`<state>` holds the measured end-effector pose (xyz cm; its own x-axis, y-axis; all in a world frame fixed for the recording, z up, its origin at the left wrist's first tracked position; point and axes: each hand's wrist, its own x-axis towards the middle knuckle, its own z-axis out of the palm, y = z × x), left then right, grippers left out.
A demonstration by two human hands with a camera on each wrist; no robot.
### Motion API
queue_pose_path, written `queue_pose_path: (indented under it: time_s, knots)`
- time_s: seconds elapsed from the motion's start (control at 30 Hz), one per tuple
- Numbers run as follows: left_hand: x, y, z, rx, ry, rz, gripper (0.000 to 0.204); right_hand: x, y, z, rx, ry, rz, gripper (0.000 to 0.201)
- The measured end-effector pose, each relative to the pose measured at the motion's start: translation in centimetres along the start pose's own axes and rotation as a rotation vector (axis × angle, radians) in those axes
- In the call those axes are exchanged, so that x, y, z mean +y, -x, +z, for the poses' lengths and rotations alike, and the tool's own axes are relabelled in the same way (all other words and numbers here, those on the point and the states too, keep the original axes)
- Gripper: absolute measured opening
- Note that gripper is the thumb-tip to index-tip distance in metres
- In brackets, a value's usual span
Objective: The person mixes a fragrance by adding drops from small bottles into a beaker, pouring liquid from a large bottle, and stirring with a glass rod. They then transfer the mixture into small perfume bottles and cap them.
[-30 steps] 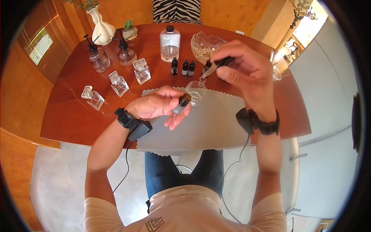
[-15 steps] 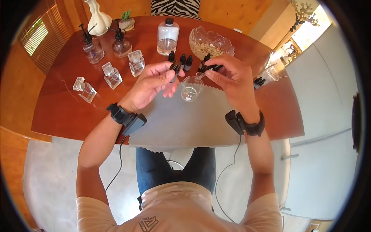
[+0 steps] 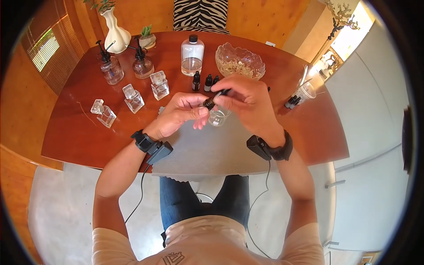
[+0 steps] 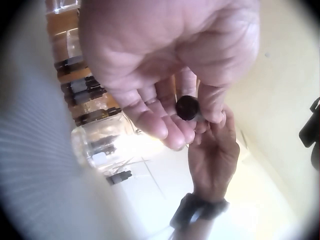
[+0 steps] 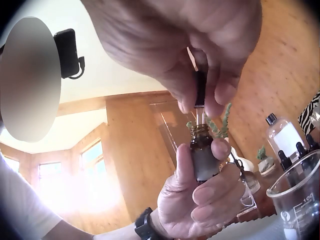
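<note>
My left hand (image 3: 174, 117) grips a small amber glass bottle (image 5: 204, 162) with a grey label, held upright between thumb and fingers above the mat. Over its mouth, my right hand (image 3: 251, 104) pinches the black cap of a dropper (image 5: 200, 90). The dropper's clear glass tube (image 5: 200, 116) reaches down into the threaded neck of the bottle. Just beyond and below both hands stands a clear glass beaker (image 3: 217, 119) with white markings. From the left wrist view, only the round dark base (image 4: 187, 108) of the bottle shows between my fingers.
Behind the hands stand black-capped dropper bottles (image 3: 196, 82), a large clear bottle (image 3: 192, 59) and a glass bowl (image 3: 240, 66). Square glass bottles (image 3: 134, 99) and pump sprayers (image 3: 111, 70) are on the left. A clear cup (image 3: 308, 90) stands right, and a grey mat (image 3: 207, 150) lies in front.
My right hand has come left and down from over the beaker, bringing the dropper to the bottle. The glass tube, earlier out in the air, is now in the bottle's neck.
</note>
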<state>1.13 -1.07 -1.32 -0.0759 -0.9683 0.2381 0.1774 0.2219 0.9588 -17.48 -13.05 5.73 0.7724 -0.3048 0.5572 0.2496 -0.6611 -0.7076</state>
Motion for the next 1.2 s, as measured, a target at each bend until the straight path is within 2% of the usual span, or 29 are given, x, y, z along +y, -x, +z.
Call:
queue_pose_path:
  time_s: [0.03, 0.13, 0.23, 0.33, 0.43, 0.53, 0.63, 0.73, 0.83, 0.93, 1.03, 1.13, 1.2]
  knots:
    - [-0.2, 0.0, -0.1, -0.009, 0.006, 0.015, 0.03, -0.2, 0.0, -0.1, -0.059, 0.06, 0.0, 0.017]
    - [-0.7, 0.0, -0.2, -0.026, 0.027, 0.044, 0.03, 0.1, -0.1, 0.6, -0.074, 0.149, -0.109, 0.018]
    - [-0.6, -0.1, -0.2, -0.022, 0.054, 0.044, 0.03, -1.1, -0.4, 0.2, -0.075, 0.06, 0.023, 0.015]
    - [-0.4, 0.1, -0.3, -0.014, 0.071, 0.033, 0.031, -0.1, -0.4, -0.2, -0.076, 0.025, -0.017, 0.016]
    - [-0.4, 0.1, -0.1, -0.018, 0.028, 0.008, 0.03, -0.3, -0.4, -0.3, -0.179, 0.381, 0.054, 0.018]
    - [-0.4, -0.1, 0.1, -0.008, 0.004, -0.006, 0.03, -0.2, -0.3, -0.4, -0.168, 0.578, 0.084, 0.02]
    - [-0.3, 0.0, -0.1, -0.002, 0.024, 0.0, 0.029, -1.4, -0.4, -0.2, -0.085, 0.124, 0.153, 0.024]
    - [-0.3, 0.0, -0.1, -0.006, 0.012, 0.003, 0.028, -0.9, -0.4, 0.0, -0.152, 0.256, 0.026, 0.021]
    - [-0.1, -0.1, 0.2, 0.001, 0.008, -0.014, 0.026, -0.9, -0.6, -0.1, -0.151, 0.541, 0.135, 0.019]
    - [-0.1, 0.1, 0.2, 0.002, 0.014, 0.006, 0.025, -2.1, -0.6, 0.2, -0.019, 0.055, 0.141, 0.017]
    - [-0.1, 0.0, 0.1, -0.004, -0.007, 0.012, 0.024, -0.4, -0.4, 0.3, -0.104, 0.279, -0.134, 0.018]
    - [0.1, 0.0, 0.6, 0.005, -0.01, -0.011, 0.025, -0.9, -0.2, 0.2, -0.105, 0.625, 0.094, 0.015]
    - [0.0, 0.0, 0.5, 0.003, 0.01, 0.009, 0.025, -2.1, -0.4, -0.1, -0.098, 0.386, 0.158, 0.017]
